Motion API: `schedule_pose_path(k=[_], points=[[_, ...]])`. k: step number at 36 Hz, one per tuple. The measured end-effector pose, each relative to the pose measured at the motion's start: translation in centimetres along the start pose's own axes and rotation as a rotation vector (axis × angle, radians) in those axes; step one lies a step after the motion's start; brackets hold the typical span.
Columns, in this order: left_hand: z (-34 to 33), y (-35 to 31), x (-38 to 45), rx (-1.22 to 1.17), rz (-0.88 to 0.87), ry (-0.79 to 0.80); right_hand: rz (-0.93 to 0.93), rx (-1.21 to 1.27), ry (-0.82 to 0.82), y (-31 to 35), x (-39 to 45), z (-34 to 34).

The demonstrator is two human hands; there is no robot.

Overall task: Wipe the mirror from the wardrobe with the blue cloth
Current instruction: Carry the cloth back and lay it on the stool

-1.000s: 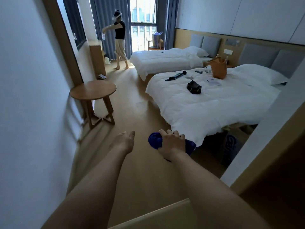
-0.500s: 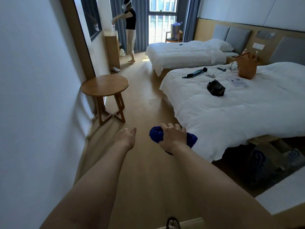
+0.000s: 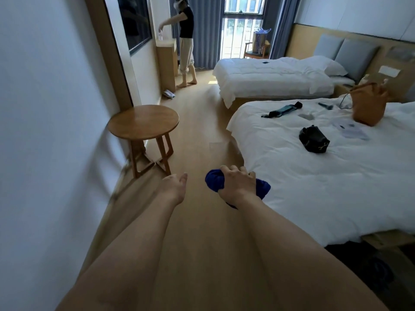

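My right hand grips a bunched blue cloth, held out in front of me over the wooden floor; cloth bulges from both sides of the fist. My left hand hangs beside it, empty, fingers loosely together and pointing forward. No wardrobe or wardrobe mirror is in view. A dark framed panel hangs on the left wall further down the room.
A round wooden side table stands against the left wall. The near bed on the right carries a black pouch and a brown bag. Another person stands by the far curtains. A second bed lies beyond.
The view has turned right and moved forward; the wall edge at lower right has left the frame. Both hands keep their pose, the right still holding the cloth.
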State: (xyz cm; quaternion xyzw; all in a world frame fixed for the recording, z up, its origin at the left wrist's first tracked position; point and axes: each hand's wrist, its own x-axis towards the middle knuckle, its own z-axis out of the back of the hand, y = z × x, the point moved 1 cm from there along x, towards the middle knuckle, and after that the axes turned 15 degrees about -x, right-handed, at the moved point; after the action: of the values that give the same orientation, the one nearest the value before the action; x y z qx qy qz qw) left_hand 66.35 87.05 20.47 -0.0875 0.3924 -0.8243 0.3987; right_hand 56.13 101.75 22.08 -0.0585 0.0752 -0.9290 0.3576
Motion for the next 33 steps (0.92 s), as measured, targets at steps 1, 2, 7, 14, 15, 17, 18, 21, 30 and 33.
schedule_pose_path(k=[1, 2, 7, 14, 15, 17, 18, 21, 30, 33], points=[[-0.2, -0.3, 0.8, 0.005, 0.003, -0.003, 0.004, 0.004, 0.002, -0.2, 0.9, -0.3], [-0.3, -0.6, 1.7, 0.011, 0.006, -0.006, 0.008, 0.009, 0.004, -0.4, 1.9, -0.5], [-0.5, -1.2, 6.4, -0.008, 0.028, -0.023, 0.032, 0.028, 0.001, -0.7, 7.0, -1.2], [-0.1, -2.1, 15.2, 0.024, 0.023, -0.052, 0.043, 0.023, 0.011, -0.3, 15.3, -1.8], [0.1, -2.3, 16.6, 0.024, 0.016, -0.046, 0.038, 0.021, 0.01, -0.2, 16.7, -1.7], [0.8, -2.7, 19.4, 0.022, 0.015, -0.038, 0.027, 0.021, 0.008, 0.1, 19.7, -1.7], [1.1, -2.9, 20.8, 0.024, 0.021, -0.035, 0.024, 0.019, 0.009, 0.3, 21.2, -1.6], [2.3, -3.1, 25.0, 0.055, 0.036, -0.027, 0.023, 0.018, 0.019, 1.1, 25.7, -1.5], [4.9, -2.0, 36.7, 0.062, 0.065, -0.018, 0.03, 0.025, 0.051, 3.8, 36.7, -2.9], [4.9, -2.3, 39.6, 0.052, 0.088, -0.012, 0.041, 0.027, 0.071, 4.2, 39.6, -3.1]])
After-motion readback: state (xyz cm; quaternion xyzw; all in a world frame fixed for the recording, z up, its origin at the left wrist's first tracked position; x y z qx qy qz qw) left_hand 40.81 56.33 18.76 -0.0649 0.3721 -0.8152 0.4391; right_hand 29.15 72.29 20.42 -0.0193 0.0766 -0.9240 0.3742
